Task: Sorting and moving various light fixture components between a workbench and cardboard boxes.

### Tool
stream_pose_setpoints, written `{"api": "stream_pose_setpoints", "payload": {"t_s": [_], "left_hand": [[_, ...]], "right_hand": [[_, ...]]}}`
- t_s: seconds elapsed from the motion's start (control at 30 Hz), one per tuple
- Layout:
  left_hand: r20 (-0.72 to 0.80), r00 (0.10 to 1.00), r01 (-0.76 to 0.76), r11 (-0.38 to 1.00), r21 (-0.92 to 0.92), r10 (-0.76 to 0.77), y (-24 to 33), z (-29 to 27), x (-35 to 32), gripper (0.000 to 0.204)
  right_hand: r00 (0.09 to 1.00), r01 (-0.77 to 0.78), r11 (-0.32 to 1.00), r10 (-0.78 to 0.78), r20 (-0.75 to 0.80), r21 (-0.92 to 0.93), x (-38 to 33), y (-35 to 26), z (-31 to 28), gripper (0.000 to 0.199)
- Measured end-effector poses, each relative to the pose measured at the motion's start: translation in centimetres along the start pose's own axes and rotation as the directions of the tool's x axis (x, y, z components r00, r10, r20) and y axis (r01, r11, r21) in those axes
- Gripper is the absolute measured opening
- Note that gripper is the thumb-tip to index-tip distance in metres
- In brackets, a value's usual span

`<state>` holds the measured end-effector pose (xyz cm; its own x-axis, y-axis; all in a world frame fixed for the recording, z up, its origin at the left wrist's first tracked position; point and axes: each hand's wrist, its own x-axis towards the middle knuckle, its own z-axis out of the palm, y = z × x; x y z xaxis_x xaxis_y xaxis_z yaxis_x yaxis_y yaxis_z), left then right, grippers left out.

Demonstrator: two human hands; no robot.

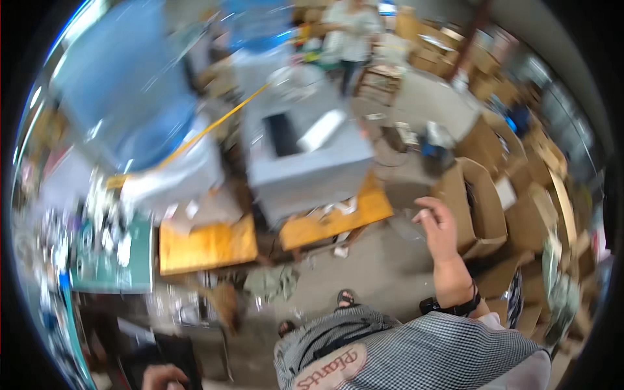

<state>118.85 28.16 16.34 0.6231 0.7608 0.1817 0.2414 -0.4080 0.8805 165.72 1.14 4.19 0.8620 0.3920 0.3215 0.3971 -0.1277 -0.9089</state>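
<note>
My right hand (438, 224) is held out over the floor, left of an open cardboard box (484, 214), with a dark band on its wrist. Its fingers are loosely bent with the thumb apart, and nothing shows in them. At the lower left edge only part of my left hand (164, 376) shows, its fingers bent and blurred beside a dark seat-like thing (159, 354). Whether it holds anything is hidden. A checked apron (429, 348) covers my front.
Ahead, a grey box-shaped unit (312, 175) bears a dark flat rectangle (281, 134) and a white piece (322, 130). It stands by a yellow wooden table (338, 218). Large blue water bottle (130, 84) at left; green work table (117, 260) below it. A person (351, 29) stands behind.
</note>
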Motion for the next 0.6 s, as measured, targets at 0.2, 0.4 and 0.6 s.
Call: {"api": "stream_pose_setpoints", "payload": {"t_s": [0.2, 0.4, 0.6], "left_hand": [[0.275, 0.943, 0.293, 0.856, -0.426, -0.186, 2.7, 17.8, 3.6, 0.027], [0.534, 0.834, 0.343, 0.890, -0.301, -0.141, 5.4, 27.4, 8.5, 0.026], [0.531, 0.819, 0.417, 0.861, -0.292, -0.217, 6.1, 30.8, 13.0, 0.028]], "right_hand": [[0.910, -0.123, 0.981, 0.172, -0.377, 0.150, 1.3, 4.4, -15.5, 0.017], [0.777, -0.121, 0.947, 0.277, -0.566, 0.297, 8.1, 6.0, -20.3, 0.019], [0.600, 0.394, 0.816, 0.121, -0.791, 0.423, 21.6, 2.6, -23.1, 0.021]]}}
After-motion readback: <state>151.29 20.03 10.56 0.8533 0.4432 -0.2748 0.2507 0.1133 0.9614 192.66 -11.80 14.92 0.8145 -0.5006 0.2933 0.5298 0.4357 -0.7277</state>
